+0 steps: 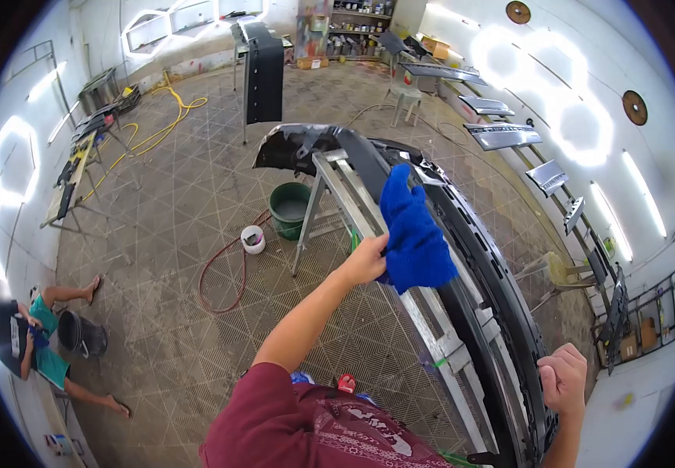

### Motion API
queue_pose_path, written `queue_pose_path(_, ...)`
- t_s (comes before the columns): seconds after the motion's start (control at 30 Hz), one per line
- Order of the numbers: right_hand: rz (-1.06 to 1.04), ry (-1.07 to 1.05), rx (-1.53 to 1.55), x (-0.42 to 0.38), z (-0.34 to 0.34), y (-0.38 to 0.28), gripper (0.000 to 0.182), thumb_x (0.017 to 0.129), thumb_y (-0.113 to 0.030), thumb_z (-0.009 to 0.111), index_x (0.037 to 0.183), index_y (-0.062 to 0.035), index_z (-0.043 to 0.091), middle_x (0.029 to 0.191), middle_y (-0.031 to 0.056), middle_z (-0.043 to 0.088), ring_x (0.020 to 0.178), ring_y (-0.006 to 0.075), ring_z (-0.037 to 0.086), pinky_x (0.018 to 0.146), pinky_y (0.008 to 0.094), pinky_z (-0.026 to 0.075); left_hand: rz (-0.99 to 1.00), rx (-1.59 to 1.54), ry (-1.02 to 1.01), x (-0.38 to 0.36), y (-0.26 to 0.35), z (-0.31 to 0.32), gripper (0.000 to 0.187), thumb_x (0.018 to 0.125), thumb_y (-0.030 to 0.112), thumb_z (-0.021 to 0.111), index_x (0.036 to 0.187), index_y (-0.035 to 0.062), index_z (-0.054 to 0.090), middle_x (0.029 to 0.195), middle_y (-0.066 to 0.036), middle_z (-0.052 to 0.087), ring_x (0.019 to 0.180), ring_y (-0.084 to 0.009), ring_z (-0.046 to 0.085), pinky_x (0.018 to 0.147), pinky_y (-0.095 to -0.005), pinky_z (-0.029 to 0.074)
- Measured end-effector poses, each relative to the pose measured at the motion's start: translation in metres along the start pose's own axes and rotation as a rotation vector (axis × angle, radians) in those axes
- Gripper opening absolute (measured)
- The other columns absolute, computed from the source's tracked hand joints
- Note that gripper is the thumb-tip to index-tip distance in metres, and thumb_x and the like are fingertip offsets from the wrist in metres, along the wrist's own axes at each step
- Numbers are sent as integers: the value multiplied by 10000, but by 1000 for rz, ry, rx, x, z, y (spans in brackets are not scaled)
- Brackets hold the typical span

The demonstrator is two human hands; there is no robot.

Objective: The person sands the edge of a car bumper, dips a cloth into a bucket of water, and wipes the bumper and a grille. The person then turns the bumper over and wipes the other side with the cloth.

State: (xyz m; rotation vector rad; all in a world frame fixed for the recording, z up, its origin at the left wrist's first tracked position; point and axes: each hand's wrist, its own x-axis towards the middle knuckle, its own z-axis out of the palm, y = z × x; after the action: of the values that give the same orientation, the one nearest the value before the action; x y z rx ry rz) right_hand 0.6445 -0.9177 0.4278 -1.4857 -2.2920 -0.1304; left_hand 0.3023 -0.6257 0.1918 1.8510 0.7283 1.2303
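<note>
A dark grey car bumper (pixel 479 234) lies across a metal stand (pixel 351 204), running from the centre of the view down to the lower right. My left hand (pixel 365 261) is held over the stand beside the bumper's inner side. It grips a blue cloth (pixel 414 234) that hangs against the bumper. My right hand (pixel 562 379) is closed in a fist on the bumper's near outer edge at the lower right. My maroon sleeve fills the bottom centre.
A green bucket (pixel 291 207), a small white tub (pixel 252 239) and a red hose (pixel 220 273) lie on the grated floor left of the stand. Another person (pixel 33 343) sits at far left by a black bucket (pixel 80 334). Body panels (pixel 501 134) line the right wall.
</note>
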Motion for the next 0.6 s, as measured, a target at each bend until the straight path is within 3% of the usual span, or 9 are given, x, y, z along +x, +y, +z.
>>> queue_pose_path(0.1,46,29,13,41,21,-17,136,877,-148,661,819,-29,692,691,103,599,663,316,562,624,422,454,16,-49,-229,3,-24,-14,383,907,47,647,1286,-4,622,1204,-244,708,1125,-424,684,979,-402,539)
queue_pose_path(0.17,133,-47,40,65,33,-38,146,896,-148,643,914,-17,704,817,127,651,783,345,608,728,430,497,213,211,39,-5,-57,-16,424,913,51,648,1328,-8,593,1295,-245,671,1178,-404,664,1014,-423,526)
queue_pose_path(0.23,309,-11,64,89,63,-66,228,915,-156,633,1078,-7,691,1087,182,664,1020,380,618,919,446,497,134,51,170,-5,-45,-20,415,934,94,672,1325,-20,594,1290,-252,679,1194,-393,678,1016,-432,533)
queue_pose_path(0.3,323,-82,39,107,85,-82,293,921,-173,641,1164,-11,661,1198,203,624,1121,395,583,994,448,465,202,-409,640,11,-23,-20,448,955,82,658,1387,17,561,1497,-244,543,1406,-376,524,1172,-438,410)
queue_pose_path(0.37,337,-165,19,120,106,-90,368,926,-190,649,1249,-14,630,1310,225,584,1222,410,548,1070,450,432,224,-341,683,32,8,-36,465,970,98,647,1417,30,537,1560,-234,459,1472,-377,421,1219,-457,325)
queue_pose_path(0.4,440,-123,69,123,118,-93,408,926,-211,663,1283,-18,611,1335,234,569,1238,421,536,1081,458,422,243,-245,731,48,18,-47,482,986,115,637,1446,44,512,1623,-225,375,1537,-378,318,1267,-476,239)
queue_pose_path(0.43,548,-74,123,125,129,-97,451,926,-231,677,1316,-22,593,1361,243,554,1254,432,523,1092,466,412,243,-262,712,68,19,-60,482,986,115,637,1446,44,512,1623,-225,375,1537,-378,318,1267,-476,239)
queue_pose_path(0.5,401,-26,-406,141,135,-112,559,917,-295,718,1373,-13,562,1413,230,540,1285,438,512,1108,509,387,249,-21,769,114,15,-81,484,1009,165,611,1463,42,495,1632,-229,338,1561,-393,244,1281,-513,156)
queue_pose_path(0.6,496,122,-366,166,147,-135,584,919,-312,723,1399,-23,557,1433,221,534,1298,427,509,1112,508,383,243,170,731,157,1,-85,523,1004,202,586,1494,55,477,1638,-230,329,1566,-440,209,1274,-584,102)
